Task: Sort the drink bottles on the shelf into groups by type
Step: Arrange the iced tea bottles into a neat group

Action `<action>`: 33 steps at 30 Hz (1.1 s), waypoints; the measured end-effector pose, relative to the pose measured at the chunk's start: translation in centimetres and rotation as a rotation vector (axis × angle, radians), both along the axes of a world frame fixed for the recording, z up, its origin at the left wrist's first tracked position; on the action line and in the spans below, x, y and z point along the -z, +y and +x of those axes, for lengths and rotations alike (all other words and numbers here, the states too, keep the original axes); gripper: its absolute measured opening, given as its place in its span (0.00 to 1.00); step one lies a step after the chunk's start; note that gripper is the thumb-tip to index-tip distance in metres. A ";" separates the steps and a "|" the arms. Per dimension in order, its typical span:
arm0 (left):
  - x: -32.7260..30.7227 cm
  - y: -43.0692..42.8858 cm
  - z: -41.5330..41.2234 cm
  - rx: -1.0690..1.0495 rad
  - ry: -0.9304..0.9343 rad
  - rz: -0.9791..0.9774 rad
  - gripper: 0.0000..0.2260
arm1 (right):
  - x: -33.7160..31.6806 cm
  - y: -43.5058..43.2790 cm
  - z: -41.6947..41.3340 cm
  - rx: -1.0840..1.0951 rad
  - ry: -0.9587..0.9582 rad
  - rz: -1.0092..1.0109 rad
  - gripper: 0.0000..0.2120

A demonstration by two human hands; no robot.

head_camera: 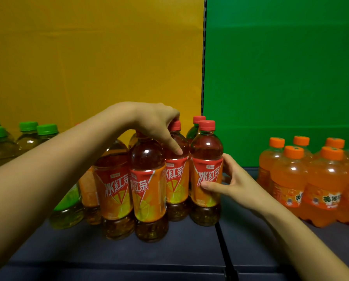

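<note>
The right hand [236, 183] wraps thumb and fingers round the label of the end tea bottle [207, 173], which stands upright at the right edge of the tea cluster on the shelf [189, 250]. The left hand [157, 122] reaches over the cluster, its fingers curled at the neck of the next tea bottle [176, 159]. Orange sodas [311, 179] stand well apart to the right, and green-capped bottles [27, 138] to the left.

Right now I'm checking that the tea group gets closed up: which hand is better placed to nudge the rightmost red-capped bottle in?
Right. The right hand holds the rightmost bottle at its label, thumb in front; the left hand grips a neighbouring bottle by its top, further left.
</note>
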State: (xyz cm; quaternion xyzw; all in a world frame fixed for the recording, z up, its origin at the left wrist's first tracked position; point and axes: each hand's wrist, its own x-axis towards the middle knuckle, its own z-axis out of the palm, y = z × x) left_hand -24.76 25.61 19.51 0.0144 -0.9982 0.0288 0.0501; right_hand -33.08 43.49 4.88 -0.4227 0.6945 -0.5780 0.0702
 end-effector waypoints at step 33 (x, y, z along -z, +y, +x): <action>-0.1 -8.6 4.7 -0.076 0.093 0.457 0.18 | -4.2 -7.2 9.2 0.467 0.704 -0.036 0.35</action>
